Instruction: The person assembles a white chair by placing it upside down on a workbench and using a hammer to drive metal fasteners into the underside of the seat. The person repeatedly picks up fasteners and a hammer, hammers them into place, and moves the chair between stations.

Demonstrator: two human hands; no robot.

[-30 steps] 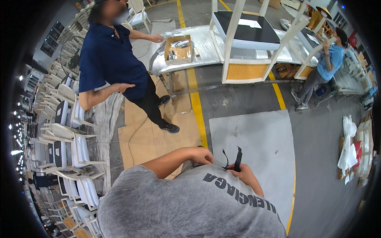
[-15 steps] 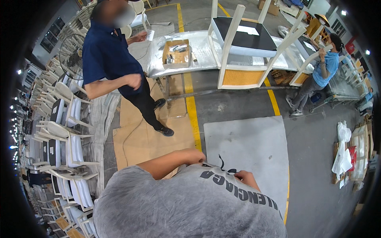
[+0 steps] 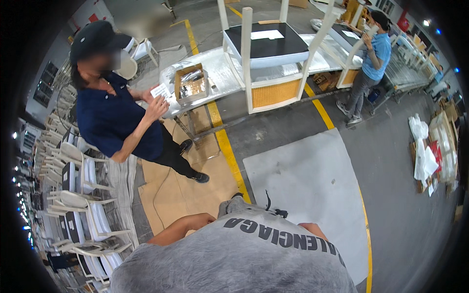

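Observation:
My left hand (image 3: 201,220) is at the left side of my waist, beside my grey shirt (image 3: 234,259). Its fingers are mostly hidden by the cloth. On the other side, only a part of my right hand (image 3: 312,228) shows past the shirt's edge, and its fingers cannot be seen. A dark drawstring (image 3: 267,199) hangs at my waist between the hands. I see nothing held in either hand. Ahead on the left, a person in a navy shirt (image 3: 115,115) holds a small white paper (image 3: 161,92) in both hands.
A plastic-covered workbench (image 3: 224,68) bears an open cardboard box (image 3: 205,94) of small items and an upturned chair (image 3: 273,95). A person in light blue (image 3: 378,58) handles another chair. A grey mat (image 3: 308,180) and cardboard sheets (image 3: 195,195) cover floor ahead. Stacked chairs (image 3: 90,215) line the left.
My hands have moved apart, from the front of my waist toward its sides. The person in navy has brought the second hand up to the paper. My view has shifted.

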